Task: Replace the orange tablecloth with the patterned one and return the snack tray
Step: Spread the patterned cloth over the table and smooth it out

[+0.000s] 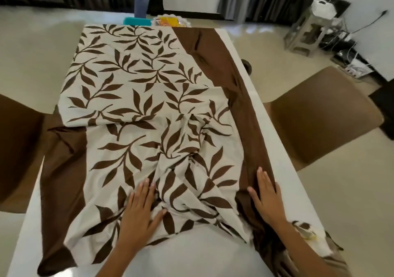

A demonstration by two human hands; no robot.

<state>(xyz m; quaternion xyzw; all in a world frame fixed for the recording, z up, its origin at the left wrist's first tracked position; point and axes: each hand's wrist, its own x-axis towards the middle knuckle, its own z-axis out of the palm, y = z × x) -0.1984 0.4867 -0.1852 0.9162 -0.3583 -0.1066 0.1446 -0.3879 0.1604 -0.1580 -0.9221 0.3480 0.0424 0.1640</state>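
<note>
1. The patterned tablecloth (pixel 136 97) is lying skewed and bunched on the white table (pixel 277 170); no orange cloth is showing.
2. The left hand (pixel 140 210) and right hand (pixel 266 197) are pressing it flat-fingered, gripping nothing.
3. Straightening is remaining; the snack tray (pixel 170 22) is waiting beyond the far edge.
4. Chairs (pixel 324 110) are flanking both sides.

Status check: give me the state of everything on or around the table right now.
Patterned tablecloth: partly spread, bunched near the hands.
Left hand: flat, pressing the cloth.
Right hand: flat on the brown border.
Table: right edge uncovered.
Snack tray: beyond the far edge.
</note>
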